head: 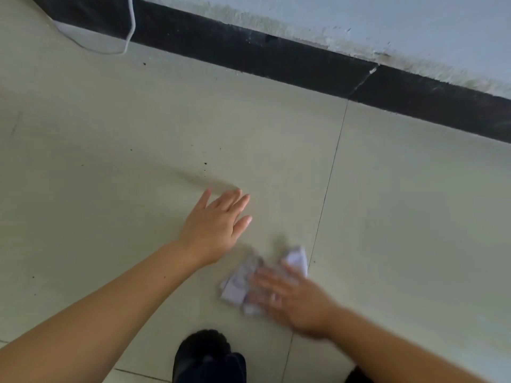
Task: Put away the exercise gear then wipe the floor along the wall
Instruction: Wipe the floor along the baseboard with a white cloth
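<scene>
Pale tiled floor point(138, 128) fills most of your view, crossed by a thin grout line and scattered with small dark specks, and it runs up to a black skirting strip point(276, 60) at the foot of a chipped, light-painted wall point(387, 20). Near the top left corner a white cable point(132, 26) hangs down and loops onto the tiles. Your left hand point(214, 226) is spread over the floor with the palm down, fingers straight and a little apart, holding nothing; whether it touches the tile you cannot tell. Just to its right and nearer to you, your right hand point(290, 297) lies blurred on a crumpled pale cloth point(243, 283), fingers extended across the top of it and pressing it against the floor beside the grout line, well short of the skirting. Below the hands, at the bottom edge, a dark shoe point(201, 352) stands on the tiles.
</scene>
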Motion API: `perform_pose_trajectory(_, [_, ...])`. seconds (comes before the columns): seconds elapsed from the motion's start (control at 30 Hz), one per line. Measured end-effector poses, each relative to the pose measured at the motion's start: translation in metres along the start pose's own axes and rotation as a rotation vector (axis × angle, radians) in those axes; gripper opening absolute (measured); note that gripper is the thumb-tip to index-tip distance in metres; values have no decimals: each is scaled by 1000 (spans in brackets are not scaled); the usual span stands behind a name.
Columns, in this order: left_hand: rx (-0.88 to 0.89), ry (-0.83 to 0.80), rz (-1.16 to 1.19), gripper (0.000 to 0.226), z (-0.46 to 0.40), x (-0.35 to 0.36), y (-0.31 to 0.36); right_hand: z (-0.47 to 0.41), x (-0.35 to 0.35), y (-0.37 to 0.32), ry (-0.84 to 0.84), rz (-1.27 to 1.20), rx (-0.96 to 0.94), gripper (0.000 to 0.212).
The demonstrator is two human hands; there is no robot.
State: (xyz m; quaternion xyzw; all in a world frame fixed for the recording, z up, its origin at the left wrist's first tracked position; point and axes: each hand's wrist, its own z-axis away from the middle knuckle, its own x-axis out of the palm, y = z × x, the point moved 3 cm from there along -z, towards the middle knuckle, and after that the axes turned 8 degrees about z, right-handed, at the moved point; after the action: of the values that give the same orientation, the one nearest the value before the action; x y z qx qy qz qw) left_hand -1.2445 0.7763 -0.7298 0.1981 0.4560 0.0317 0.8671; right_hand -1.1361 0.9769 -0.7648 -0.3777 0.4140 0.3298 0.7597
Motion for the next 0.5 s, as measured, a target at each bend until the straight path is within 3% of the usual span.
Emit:
perform_pose_trajectory(0.1, [19, 88, -58, 79, -8, -11, 5, -40, -52, 117, 112, 54, 303, 53])
perform_pose_trajectory(0.2, [-14, 3, -115, 71, -16, -20, 13, -66, -111, 236, -26, -22, 614, 55])
perform_pose_trajectory(0.27, [-25, -80, -155, 60, -24, -22, 16, -69, -134, 268, -104, -106, 721, 57])
perform_pose_trajectory(0.37, [-10, -11, -152, 66, -34, -27, 19, -58, -111, 227, -67, -100, 741, 58])
perform_pose_trajectory(0.5, [115, 126, -36, 74, -51, -19, 39, -2, -27, 76, 126, 10, 574, 57])
